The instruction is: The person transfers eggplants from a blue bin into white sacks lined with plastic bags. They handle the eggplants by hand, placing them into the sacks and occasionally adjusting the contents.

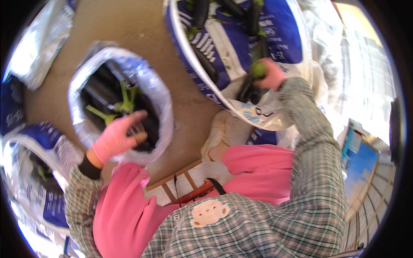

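My left hand (117, 137), in a pink glove with the fingertips uncovered, reaches over a plastic-lined container (166, 103) of dark eggplants (100, 85) with green stems. Its fingers are spread above the eggplants' stem ends; I cannot tell if they touch. To the right, my right hand (271, 75), also in a pink glove, is closed around the green stem end of an eggplant (246, 88), blurred by motion. That hand is over a large blue and white lined basket (193, 69), where several more eggplants (253, 19) lie.
At the lower left stands another lined container (32, 138) with dark produce inside. White plastic bags (322, 29) lie beyond the large basket. My shoe (216, 135) is on the brown floor (138, 29) between the containers. A shiny plastic bag (42, 42) lies at the upper left.
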A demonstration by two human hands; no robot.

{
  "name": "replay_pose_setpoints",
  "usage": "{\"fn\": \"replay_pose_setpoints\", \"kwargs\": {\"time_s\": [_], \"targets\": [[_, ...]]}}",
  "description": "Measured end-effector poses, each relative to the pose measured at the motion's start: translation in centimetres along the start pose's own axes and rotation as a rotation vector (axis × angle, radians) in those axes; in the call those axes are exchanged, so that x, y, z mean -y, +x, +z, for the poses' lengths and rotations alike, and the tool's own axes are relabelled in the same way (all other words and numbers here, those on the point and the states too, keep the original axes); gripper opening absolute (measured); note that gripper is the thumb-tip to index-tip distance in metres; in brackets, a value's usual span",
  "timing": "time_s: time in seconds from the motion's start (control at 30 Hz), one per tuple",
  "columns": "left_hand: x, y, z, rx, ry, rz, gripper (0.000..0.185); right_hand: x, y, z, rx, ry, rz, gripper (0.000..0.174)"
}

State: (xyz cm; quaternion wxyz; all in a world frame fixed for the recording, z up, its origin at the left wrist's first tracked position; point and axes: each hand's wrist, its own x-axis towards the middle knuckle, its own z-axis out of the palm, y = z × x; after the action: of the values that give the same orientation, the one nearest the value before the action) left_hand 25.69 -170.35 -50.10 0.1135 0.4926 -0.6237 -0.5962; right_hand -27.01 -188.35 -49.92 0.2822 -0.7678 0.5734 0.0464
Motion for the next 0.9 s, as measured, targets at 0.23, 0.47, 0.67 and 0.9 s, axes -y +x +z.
{"fn": "replay_pose_setpoints", "kwargs": {"time_s": [0.23, 0.47, 0.67, 0.9], "targets": [[-8.5, -2.6, -5.6, 0.056, -1.031, 0.135, 0.093, 27.3, -4.8, -5.6, -0.527, 0.007, -1.003, 0.048], [-7.9, -5.1, -2.0, -0.302, -1.23, 0.2, 0.081, 31.3, -2.8, 13.2, -0.63, 0.719, -0.261, 0.081], [-1.8, -3.0, 3.4, -0.361, -1.52, 0.229, 0.071, 25.8, 4.1, 21.9, 0.046, 0.853, 0.209, 0.064], [-0.8, -0.7, 6.3, -0.876, -0.869, 0.017, 0.088, 28.3, 0.5, 17.9, -0.242, 1.255, -0.127, 0.019]]}}
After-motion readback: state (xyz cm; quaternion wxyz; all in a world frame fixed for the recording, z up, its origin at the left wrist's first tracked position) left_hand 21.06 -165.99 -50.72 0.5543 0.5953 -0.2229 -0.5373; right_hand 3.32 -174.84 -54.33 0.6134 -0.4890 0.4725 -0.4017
